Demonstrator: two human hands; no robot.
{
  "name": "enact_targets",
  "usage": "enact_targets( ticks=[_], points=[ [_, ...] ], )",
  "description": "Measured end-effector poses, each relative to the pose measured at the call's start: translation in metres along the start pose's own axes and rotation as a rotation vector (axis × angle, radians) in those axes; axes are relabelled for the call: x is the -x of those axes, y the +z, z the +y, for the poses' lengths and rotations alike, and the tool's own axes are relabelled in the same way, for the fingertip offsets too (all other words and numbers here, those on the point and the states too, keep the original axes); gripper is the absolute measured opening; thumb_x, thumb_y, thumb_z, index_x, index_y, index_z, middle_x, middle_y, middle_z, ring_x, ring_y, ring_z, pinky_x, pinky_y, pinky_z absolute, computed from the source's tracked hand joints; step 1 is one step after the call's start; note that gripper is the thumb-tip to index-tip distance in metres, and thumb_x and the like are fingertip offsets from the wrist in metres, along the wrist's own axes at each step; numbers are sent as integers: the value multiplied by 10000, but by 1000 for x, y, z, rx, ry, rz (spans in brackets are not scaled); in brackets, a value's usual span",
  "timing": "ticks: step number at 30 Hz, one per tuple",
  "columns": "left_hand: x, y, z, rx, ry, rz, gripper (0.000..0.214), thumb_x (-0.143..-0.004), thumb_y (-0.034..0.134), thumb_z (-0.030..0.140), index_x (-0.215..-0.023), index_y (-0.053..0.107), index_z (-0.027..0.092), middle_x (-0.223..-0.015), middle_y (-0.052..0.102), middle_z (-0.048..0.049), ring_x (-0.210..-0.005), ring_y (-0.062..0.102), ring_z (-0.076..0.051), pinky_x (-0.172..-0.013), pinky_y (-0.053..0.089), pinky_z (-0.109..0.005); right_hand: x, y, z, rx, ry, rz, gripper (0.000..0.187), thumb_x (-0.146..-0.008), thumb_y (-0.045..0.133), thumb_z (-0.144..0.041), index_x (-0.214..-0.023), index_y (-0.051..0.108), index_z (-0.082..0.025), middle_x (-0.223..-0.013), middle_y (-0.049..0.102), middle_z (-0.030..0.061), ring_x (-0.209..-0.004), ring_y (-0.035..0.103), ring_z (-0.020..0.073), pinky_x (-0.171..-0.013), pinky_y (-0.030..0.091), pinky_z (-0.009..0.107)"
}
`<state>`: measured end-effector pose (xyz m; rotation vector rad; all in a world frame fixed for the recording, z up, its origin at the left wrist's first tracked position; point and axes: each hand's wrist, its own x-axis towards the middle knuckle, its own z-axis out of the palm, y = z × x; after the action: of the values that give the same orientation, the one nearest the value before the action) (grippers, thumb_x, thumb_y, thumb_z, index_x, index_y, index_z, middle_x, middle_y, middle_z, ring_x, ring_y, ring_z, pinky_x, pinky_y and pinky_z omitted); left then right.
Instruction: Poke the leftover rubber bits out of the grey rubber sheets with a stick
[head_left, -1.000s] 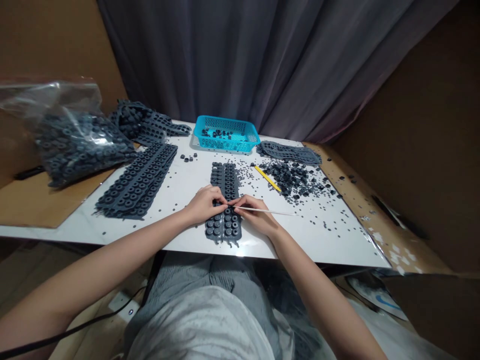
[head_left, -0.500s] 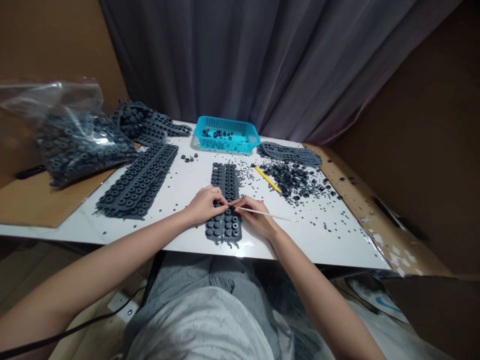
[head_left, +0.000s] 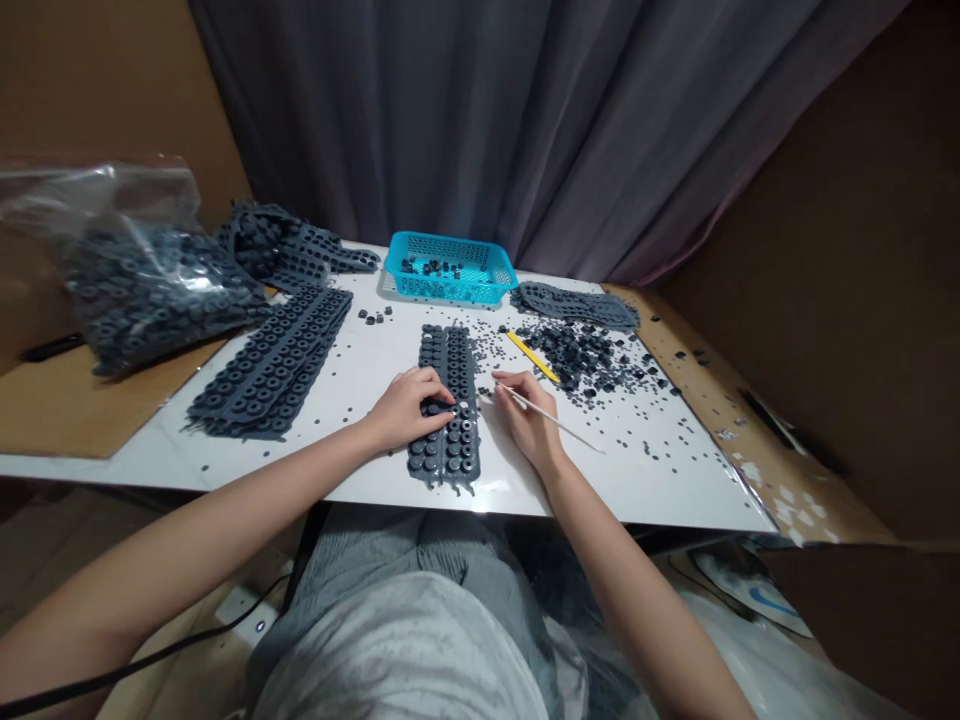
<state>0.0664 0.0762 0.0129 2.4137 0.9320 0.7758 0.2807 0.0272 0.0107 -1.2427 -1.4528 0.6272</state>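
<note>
A dark grey moulded rubber sheet with rows of round knobs lies lengthwise before me on the white table. My left hand rests on its left side, thumb and forefinger a little apart on the knobs. Just right of the sheet, my right hand pinches a thin white stick, which slants down to the right. Small dark bits are by its fingertips; whether they are held or lying on the table I cannot tell. A small white spot shows among the knobs near my left fingertips.
Stacked knobbed sheets and a clear bag of dark rings stand left. At the back is a blue basket with some pieces. A yellow stick lies beside a heap of black pieces; tiny discs are scattered around.
My right hand has moved right, off the sheet and away from my left hand, taking the white stick along. My left hand stays on the sheet.
</note>
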Motion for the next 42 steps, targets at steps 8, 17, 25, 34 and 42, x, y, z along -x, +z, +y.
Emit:
enact_targets(
  ticks=[8, 17, 25, 34, 42],
  points=[
    [7, -16, -1, -185, 184, -122, 256, -877, 552, 268, -1070, 694, 357, -1241, 523, -40, -1143, 424, -280, -971, 289, -466, 0, -3, 2, 27, 68, 89, 219, -827, 606, -426, -777, 564, -217, -1120, 644, 118, -1070, 584, 265, -859, 469, 421],
    [11, -36, -7, -158, 52, 44, 161, -864, 537, 242, -887, 693, 207, -909, 648, -45, -905, 556, -216, -834, 372, -370, 8, -7, -4, 64, 35, 37, 138, -808, 642, -345, -760, 616, -218, -806, 657, 38, -803, 613, 207, -718, 478, 327],
    [61, -14, 35, -92, 113, -238, 270, -863, 592, 351, -1113, 664, 282, -863, 571, -37, -847, 529, -205, -750, 385, -323, 31, 3, -19, 45, -146, -378, 100, -851, 615, -289, -785, 640, -218, -801, 643, 52, -755, 609, 187, -675, 481, 312],
    [65, -12, 30, -81, 101, -251, 275, -902, 557, 350, -1160, 651, 325, -862, 499, -25, -851, 485, -184, -767, 374, -308, 32, 3, -16, 174, -438, -443, 43, -869, 569, -190, -844, 600, -206, -982, 688, 99, -913, 604, 200, -814, 505, 364],
    [68, -9, 30, -124, 136, -268, 267, -922, 533, 326, -1163, 647, 324, -864, 510, -24, -855, 486, -183, -756, 363, -302, 32, 5, -6, 438, -617, -444, 137, -931, 487, -212, -883, 614, -195, -1065, 707, 99, -941, 632, 218, -799, 525, 363]
  ],
)
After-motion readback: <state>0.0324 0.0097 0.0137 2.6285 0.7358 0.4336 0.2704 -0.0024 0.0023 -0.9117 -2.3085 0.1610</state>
